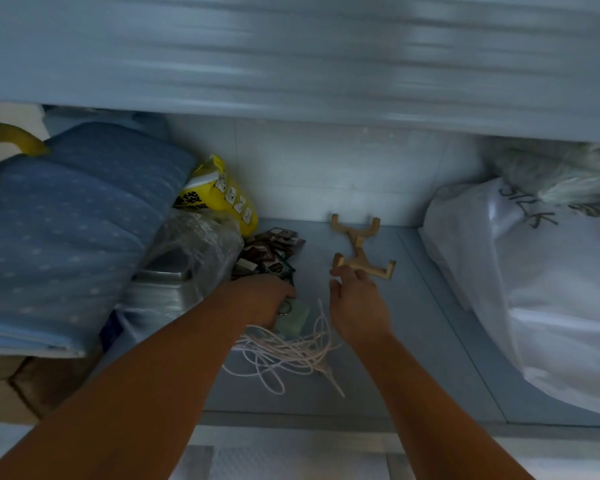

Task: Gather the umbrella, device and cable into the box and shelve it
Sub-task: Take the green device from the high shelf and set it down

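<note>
A tangled white cable [284, 355] lies on the pale blue shelf floor [413, 341] in the middle. A small pale green device [297, 318] with a metal ring sits just above the cable. My left hand [260, 299] reaches down onto the ring and the device, fingers curled over them; the fingertips are hidden. My right hand [355, 303] hovers with relaxed fingers just below a wooden stand [359, 247], fingertips close to its near edge. No umbrella or box is in sight.
A folded blue quilt [66, 230] fills the left side, with a plastic-wrapped metal container [174, 271], a yellow bag [222, 195] and dark sachets [271, 254] beside it. A white bag [534, 289] fills the right. A shelf board [291, 64] hangs overhead.
</note>
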Motion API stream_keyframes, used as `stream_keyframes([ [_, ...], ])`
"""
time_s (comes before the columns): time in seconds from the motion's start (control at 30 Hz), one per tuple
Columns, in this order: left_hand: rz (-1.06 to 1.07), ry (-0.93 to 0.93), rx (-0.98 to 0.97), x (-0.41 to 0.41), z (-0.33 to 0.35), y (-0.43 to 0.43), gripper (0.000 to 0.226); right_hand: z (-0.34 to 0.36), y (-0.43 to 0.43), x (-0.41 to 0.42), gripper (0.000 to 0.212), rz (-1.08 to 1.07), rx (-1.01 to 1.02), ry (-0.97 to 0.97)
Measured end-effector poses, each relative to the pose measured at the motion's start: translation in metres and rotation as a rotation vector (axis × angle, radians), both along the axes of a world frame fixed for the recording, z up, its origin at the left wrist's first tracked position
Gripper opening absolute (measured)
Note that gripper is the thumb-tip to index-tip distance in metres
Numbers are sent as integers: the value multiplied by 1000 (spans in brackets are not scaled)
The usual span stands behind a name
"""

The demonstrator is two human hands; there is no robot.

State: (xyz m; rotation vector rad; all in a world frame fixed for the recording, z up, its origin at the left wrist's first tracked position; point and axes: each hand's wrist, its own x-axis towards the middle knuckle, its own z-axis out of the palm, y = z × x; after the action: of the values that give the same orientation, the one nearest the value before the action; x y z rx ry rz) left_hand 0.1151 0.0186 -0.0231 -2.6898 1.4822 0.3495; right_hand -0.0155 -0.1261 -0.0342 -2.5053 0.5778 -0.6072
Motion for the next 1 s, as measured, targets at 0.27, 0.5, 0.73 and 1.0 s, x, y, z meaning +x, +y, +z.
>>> stream_keyframes([
  [0.27,56,18,-102,-12,37,2,66,9,4,-6,31,23,39,-49],
  [0.5,47,-67,-236,-27,68,5,57,23,4,-11,29,17,94,-80],
  [0.73,58,-122,-268,-40,76,4,80,28,-1,-16,31,-35,583,-180],
  [1.0,47,-122,-359,-65,59,-15,70,24,-6,-39,25,-134,1138,-347],
])
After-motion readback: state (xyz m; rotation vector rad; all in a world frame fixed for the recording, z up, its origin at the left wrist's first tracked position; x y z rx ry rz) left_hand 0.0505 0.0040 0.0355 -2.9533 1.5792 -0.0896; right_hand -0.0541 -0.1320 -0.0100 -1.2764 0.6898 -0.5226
